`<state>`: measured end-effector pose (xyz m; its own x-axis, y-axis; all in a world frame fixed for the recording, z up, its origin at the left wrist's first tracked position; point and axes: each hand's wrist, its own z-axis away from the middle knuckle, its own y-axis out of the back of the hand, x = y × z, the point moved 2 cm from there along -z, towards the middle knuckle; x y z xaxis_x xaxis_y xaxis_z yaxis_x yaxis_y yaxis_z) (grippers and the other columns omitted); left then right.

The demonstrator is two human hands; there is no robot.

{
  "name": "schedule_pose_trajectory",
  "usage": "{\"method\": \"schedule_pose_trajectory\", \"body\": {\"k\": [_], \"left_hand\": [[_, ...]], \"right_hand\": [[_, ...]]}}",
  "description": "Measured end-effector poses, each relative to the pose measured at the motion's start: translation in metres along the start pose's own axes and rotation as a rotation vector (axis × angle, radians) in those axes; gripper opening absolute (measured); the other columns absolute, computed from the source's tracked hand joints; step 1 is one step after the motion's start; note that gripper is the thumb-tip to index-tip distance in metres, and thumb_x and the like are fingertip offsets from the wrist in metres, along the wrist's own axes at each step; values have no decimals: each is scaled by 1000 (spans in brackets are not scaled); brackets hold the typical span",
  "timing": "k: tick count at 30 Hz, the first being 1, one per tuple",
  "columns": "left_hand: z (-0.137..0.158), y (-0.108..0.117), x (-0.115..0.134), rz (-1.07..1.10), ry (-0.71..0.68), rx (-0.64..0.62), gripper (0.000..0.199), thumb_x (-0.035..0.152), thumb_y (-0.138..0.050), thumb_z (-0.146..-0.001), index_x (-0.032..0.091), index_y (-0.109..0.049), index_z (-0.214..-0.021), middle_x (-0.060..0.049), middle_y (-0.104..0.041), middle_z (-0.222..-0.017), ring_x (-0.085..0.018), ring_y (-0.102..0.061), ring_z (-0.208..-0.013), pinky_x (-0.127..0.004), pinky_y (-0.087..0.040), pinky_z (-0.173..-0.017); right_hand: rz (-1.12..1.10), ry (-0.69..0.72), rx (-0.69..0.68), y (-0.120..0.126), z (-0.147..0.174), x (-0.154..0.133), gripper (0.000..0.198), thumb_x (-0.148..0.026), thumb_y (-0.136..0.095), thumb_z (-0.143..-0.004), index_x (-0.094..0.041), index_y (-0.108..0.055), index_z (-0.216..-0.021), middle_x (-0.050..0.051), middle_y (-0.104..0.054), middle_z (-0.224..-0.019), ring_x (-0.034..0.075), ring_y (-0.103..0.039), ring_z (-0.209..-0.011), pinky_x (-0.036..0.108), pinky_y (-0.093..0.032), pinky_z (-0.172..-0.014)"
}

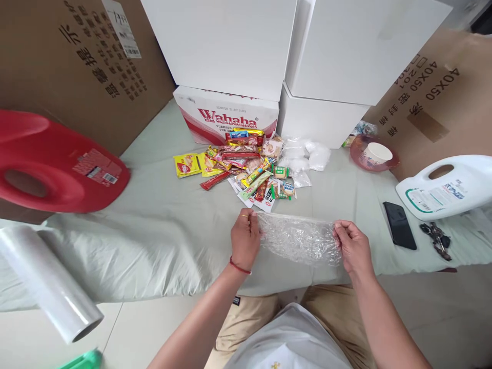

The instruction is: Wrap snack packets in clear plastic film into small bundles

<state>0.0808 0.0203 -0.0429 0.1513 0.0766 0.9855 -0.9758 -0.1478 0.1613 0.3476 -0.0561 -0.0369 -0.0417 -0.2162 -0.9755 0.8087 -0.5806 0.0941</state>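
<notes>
A crinkled piece of clear plastic film is stretched between my two hands near the front edge of the cloth-covered table. My left hand, with a red cord at the wrist, pinches its left end. At the right end, my right hand grips the film between thumb and fingers. The upper edge runs nearly straight while the rest hangs loose. Whether it is a bag or a single sheet, I cannot tell. Just beyond lies a pile of wrapped snacks, with bunched whitish clear plastic to its right.
White boxes stand behind the pile, above a Wahaha carton. A red jug and a plastic film roll lie left. Rightward are a pink bowl, a white jug, a phone and keys.
</notes>
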Motion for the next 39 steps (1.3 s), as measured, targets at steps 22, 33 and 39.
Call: {"method": "schedule_pose_trajectory", "body": {"k": [22,33,39], "left_hand": [[-9,-6,-8,98,143,-195,26,49,-53,-94,24,-47,-99,0,-61,-91,-11,-56,-59,-23,-43,-51],[59,5,-13,131,212,-179,41,61,-68,-81,20,-66,-84,-2,-65,-76,-17,-59,-71,-27,-44,-60],[45,-9,-14,355,322,-220,38,55,-74,-75,20,-61,-75,2,-54,-70,-12,-48,-64,-22,-39,-54]], "right_hand": [[807,905,-487,-90,60,14,17,-22,-52,-101,-21,-69,-98,7,-67,-92,23,-60,-86,36,-50,-76],[465,415,-333,-99,69,8,20,-36,-58,-96,-22,-67,-86,2,-68,-81,16,-60,-70,28,-45,-66],[195,147,-478,-94,61,10,28,-48,-66,-89,-20,-70,-86,-1,-61,-69,13,-49,-60,25,-39,-57]]}}
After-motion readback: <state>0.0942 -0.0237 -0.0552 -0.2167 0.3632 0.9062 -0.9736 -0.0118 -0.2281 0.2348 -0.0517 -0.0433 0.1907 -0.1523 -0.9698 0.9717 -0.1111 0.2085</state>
